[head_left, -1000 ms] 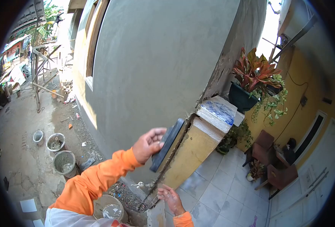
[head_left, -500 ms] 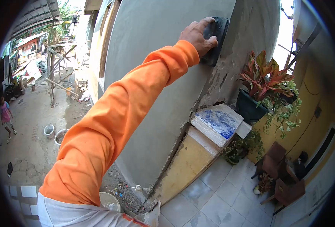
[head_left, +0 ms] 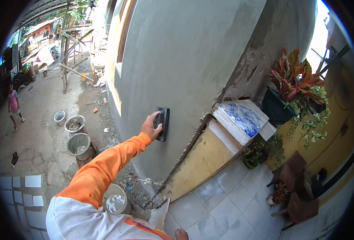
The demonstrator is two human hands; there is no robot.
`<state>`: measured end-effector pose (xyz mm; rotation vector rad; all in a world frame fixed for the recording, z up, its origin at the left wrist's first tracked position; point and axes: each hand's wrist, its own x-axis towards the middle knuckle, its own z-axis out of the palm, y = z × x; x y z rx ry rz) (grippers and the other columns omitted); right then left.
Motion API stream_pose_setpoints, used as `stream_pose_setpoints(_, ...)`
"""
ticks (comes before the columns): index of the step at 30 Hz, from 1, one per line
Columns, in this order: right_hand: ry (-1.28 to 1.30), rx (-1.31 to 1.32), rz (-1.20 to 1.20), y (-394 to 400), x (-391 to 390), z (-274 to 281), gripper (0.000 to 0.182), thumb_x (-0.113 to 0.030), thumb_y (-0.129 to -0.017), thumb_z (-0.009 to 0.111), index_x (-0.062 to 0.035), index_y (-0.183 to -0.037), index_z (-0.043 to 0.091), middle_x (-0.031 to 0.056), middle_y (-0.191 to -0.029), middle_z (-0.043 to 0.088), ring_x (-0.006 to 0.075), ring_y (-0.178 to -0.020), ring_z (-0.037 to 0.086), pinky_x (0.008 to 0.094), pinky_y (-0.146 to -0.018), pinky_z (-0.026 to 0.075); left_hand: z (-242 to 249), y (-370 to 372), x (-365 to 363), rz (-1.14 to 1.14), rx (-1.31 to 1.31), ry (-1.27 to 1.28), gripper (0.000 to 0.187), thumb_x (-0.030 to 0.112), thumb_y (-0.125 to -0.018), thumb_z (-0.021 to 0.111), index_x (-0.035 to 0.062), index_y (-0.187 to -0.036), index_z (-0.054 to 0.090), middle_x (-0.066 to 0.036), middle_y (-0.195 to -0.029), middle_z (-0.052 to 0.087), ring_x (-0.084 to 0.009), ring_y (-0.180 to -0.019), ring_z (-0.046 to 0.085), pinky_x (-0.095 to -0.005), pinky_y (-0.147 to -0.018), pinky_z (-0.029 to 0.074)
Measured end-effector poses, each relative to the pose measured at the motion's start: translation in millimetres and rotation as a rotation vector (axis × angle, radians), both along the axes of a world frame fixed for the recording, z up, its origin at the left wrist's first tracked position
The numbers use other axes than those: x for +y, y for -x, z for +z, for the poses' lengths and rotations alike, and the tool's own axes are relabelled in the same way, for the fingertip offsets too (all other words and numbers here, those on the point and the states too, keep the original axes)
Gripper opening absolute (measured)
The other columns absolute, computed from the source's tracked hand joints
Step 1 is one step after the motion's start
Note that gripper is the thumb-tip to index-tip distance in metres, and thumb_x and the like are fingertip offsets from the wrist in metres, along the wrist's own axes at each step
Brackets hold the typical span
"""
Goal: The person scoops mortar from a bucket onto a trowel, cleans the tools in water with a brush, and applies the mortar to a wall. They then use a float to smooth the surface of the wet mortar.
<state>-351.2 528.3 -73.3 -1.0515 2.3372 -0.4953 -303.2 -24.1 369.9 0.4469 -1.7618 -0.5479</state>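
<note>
Against the grey wall, left hand grips a black float flat on plaster, just left of yellow pillar; right hand barely visible, grip unclear.

Left hand presses a float flat against the wall. Right of the float, a low pillar abuts the wall; a potted plant stands behind it. Three buckets sit on the ground left of the wall, a fourth bucket below the arm.
</note>
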Motion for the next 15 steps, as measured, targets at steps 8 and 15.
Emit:
stream_pose_setpoints(8, 0.062, -0.156, -0.32, 1.5, -18.3, 43.8, 0.036, -0.025, -0.085, 0.056, -0.0045, -0.113, 0.06, 0.0163, -0.109, 0.062, 0.0291, -0.098, 0.06, 0.0365, -0.09, 0.045, 243.8, 12.4, 68.1, -0.164, 0.311, 0.311, 0.052, 0.012, -0.078, 0.067, 0.0111, -0.127, 0.051, -0.008, -0.09, 0.054, -0.0163, -0.072, 0.052, -0.0288, -0.069, 0.047)
stream_pose_setpoints(15, 0.083, -0.208, -0.438, 11.9, -13.6, 61.3, 0.039, -0.029, -0.083, 0.063, -0.0025, -0.111, 0.062, 0.0169, -0.099, 0.067, 0.0262, -0.09, 0.066, 0.0342, -0.083, 0.05, 310.7, 45.1, 83.0, -0.068, 0.337, 0.435, 0.05, 0.014, -0.078, 0.069, 0.0142, -0.125, 0.053, -0.009, -0.093, 0.055, -0.0188, -0.076, 0.052, -0.0312, -0.073, 0.047)
